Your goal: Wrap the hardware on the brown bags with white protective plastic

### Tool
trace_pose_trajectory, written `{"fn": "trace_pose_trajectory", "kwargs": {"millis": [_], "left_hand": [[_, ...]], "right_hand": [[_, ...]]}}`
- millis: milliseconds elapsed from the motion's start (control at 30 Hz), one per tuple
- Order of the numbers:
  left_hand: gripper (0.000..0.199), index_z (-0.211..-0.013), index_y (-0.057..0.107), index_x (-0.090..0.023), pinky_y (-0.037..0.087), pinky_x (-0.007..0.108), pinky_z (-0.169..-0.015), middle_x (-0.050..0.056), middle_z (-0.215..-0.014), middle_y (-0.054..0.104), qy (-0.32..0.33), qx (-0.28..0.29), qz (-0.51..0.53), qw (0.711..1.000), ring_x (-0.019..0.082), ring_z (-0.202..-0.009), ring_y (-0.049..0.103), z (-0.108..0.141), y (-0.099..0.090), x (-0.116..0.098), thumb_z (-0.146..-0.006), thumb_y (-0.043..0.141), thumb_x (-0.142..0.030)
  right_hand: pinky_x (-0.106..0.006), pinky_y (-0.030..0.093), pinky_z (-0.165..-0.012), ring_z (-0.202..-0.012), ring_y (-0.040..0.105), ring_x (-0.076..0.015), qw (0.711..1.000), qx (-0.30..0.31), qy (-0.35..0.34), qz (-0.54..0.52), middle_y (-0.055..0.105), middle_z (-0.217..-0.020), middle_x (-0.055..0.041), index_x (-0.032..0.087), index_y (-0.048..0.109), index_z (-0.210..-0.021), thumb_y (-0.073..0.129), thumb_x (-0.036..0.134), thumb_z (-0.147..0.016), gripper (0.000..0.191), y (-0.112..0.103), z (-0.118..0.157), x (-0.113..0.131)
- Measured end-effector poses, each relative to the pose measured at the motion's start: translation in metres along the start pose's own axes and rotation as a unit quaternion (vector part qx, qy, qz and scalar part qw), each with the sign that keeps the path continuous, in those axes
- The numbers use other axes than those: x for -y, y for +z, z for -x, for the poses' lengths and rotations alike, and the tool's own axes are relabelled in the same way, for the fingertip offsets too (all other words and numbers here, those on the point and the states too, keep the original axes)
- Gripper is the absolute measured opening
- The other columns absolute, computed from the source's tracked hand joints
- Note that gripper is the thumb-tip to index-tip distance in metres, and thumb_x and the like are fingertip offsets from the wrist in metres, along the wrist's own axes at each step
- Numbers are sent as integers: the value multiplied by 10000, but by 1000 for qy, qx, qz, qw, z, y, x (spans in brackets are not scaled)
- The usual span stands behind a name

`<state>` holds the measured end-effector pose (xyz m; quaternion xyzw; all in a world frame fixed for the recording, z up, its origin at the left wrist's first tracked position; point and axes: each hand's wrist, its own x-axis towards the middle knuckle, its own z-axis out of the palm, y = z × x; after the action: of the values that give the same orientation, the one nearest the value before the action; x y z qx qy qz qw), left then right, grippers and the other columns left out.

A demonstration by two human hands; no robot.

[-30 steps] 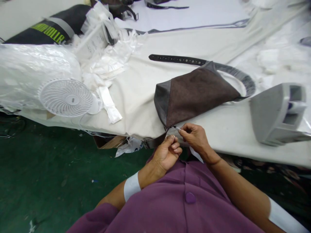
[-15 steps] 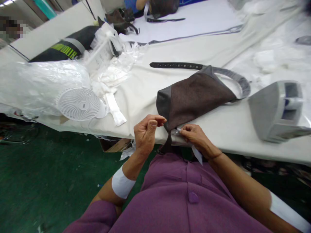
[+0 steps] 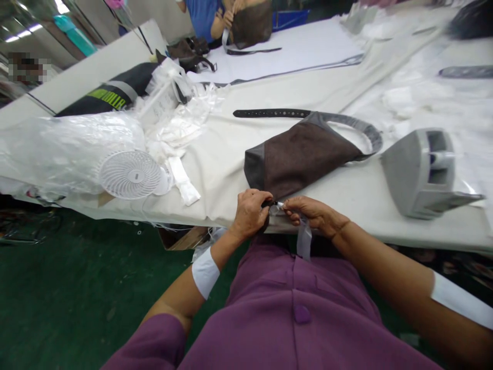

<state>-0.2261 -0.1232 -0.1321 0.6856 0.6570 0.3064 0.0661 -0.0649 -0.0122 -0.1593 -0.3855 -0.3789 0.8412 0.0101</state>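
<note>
A dark brown bag (image 3: 304, 156) with black leather ends lies on the cloth-covered table (image 3: 215, 174). Its punched black strap (image 3: 269, 112) stretches out behind it, and a plastic-wrapped section (image 3: 365, 131) curves round on the right. At the table's front edge my left hand (image 3: 250, 211) is closed around a dark strap below the bag's near corner. Close beside it, my right hand (image 3: 308, 211) pinches a translucent plastic strip (image 3: 304, 239), whose tail hangs down. A small shiny piece shows between both hands; its kind is too small to tell.
A white fan (image 3: 133, 174) and crumpled clear plastic (image 3: 69, 141) lie to the left. At right stands a grey wedge-shaped device (image 3: 418, 174). Across the table, a co-worker in blue (image 3: 202, 18) handles another brown bag (image 3: 252, 25). An open cardboard box (image 3: 181, 239) sits below the edge.
My left hand has moved right and closed on the dark strap; before, it was open beside it. My right hand keeps its pinch on the plastic strip. The camera view has shifted slightly.
</note>
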Motion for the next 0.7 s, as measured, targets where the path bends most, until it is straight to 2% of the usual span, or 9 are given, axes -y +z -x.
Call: {"fn": "trace_pose_trajectory", "kwargs": {"millis": [167,333,567,700], "left_hand": [[296,-1012,533,-225,334,387,-801,38,-964,620,2,55,-101,993,240,-964,485,-13,0,-11,-733,572,-130],[295,-1000,537,-231,316,394,-754,56,-964,581,27,84,-181,979,260,-931,462,-20,2,-15,-724,639,-213],[298,-996,592,-245,304,380,-810,36,-979,589,63,83,-93,990,232,-948,464,-15,6,3,-755,660,-407],[178,-947,633,-258,290,373,-841,22,-956,600,61,87,-38,994,204,-940,481,-17,9,9,-803,619,-362]], "right_hand": [[-184,331,-358,-361,379,-58,999,-12,-31,28,446,-434,30,142,544,-578,586,147,-668,99,2,0,0],[-189,314,-351,-362,378,-53,997,-22,-67,40,464,-450,37,154,513,-550,637,163,-634,150,4,4,0],[-189,316,-339,-340,364,-40,998,-10,-60,26,489,-466,36,140,533,-559,646,174,-603,126,5,5,-2],[-186,316,-340,-346,369,-40,997,-1,-69,18,467,-464,51,143,528,-566,663,173,-587,139,7,5,-2]]}}
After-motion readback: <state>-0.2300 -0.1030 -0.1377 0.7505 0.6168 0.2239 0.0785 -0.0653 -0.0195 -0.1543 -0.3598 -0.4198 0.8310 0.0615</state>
